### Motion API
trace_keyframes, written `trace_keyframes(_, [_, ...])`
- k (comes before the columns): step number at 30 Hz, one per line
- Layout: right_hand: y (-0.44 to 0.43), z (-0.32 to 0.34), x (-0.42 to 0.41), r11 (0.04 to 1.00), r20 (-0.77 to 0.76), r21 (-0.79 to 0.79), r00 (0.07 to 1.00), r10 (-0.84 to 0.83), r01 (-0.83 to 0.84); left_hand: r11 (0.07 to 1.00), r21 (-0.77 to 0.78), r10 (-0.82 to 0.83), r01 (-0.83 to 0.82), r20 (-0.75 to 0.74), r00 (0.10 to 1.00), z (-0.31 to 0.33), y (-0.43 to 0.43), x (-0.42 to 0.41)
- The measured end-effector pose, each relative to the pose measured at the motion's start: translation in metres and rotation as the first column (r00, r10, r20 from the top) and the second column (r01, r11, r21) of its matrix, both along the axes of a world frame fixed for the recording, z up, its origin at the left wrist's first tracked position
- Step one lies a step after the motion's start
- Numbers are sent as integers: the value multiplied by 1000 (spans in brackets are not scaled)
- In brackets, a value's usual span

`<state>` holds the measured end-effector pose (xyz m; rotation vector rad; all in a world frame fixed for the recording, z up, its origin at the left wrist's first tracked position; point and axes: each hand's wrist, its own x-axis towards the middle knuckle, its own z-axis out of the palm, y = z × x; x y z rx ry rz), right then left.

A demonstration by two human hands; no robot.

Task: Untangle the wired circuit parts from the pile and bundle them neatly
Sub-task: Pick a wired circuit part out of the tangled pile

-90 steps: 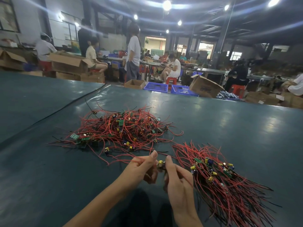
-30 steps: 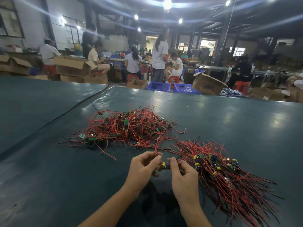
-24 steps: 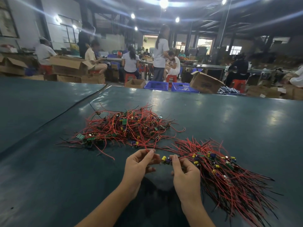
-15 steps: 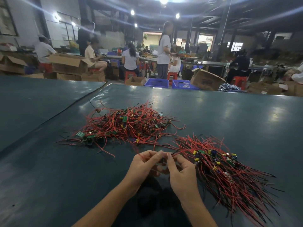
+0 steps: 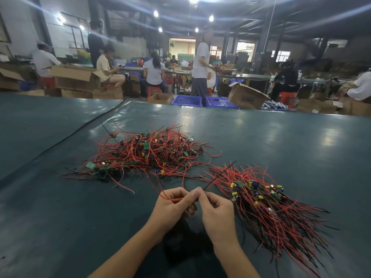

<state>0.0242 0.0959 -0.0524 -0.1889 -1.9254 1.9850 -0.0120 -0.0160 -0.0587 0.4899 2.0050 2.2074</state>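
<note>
Red wires [image 5: 181, 173] snarl around small green boards [image 5: 90, 165] in the pile [image 5: 152, 151].

Dark green table [image 5: 281, 141], glossy, with lamp glare reflected on it. A dark seam [image 5: 80, 128] is seen running diagonally across its left part. Beyond the far edge, two blue baskets [image 5: 187, 100] are set side by side on the floor, flanked by a small open box [image 5: 160, 98] on the left and a tilted carton [image 5: 247, 96] on the right. A large open carton [image 5: 74, 77] is noted far left. A standing person [image 5: 200, 63] in a white shirt is seen behind the baskets. Others are seated at benches, one on a red stool [image 5: 153, 90]. Round ceiling lamps [image 5: 211, 18] are lit. A bright doorway [image 5: 181, 47] is seen at the back.
</note>
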Motion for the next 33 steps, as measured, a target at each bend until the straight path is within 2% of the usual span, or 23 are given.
trace_keyframes(3, [1, 1, -1, 1000, 26, -21, 1000, 7, -6, 998, -42, -38, 36, -51, 998, 1, 0, 1])
trace_keyframes(6, [1, 3, -2, 993, 104, -118, 995, 0, 12, 999, -13, -36, 35, -36, 999, 1, 1, 1])
trace_keyframes(9, [5, 4, -6, 962, 199, -258, 979, -37, 89, 999, 14, -36, 36, -21, 999, 2, 3, 3])
trace_keyframes(13, [17, 7, -13, 907, 270, -358, 955, -126, 221, 998, 24, -55, 56, -30, 998, 4, 6, 5])
trace_keyframes(17, [32, 12, -17, 830, 205, -491, 961, -184, 264, 997, 20, -80, 81, -53, 995, 6, 3, 5])
trace_keyframes(23, [47, 13, -16, 770, 154, -553, 948, -279, 317, 987, -24, -163, 161, -80, 983, 11, -7, 3])
trace_keyframes(27, [61, 17, -12, 682, 138, -639, 926, -352, 355, 991, 117, -55, 57, -21, 998, 10, -12, -2])
trace_keyframes(30, [61, 18, -8, 758, 55, -567, 933, -357, 323, 991, 129, 45, -45, 2, 999, 9, -14, -7])
trace_keyframes(33, [41, 16, -6, 887, 17, -427, 983, -184, 174, 995, 84, 49, -47, -18, 999, 8, -10, -5])
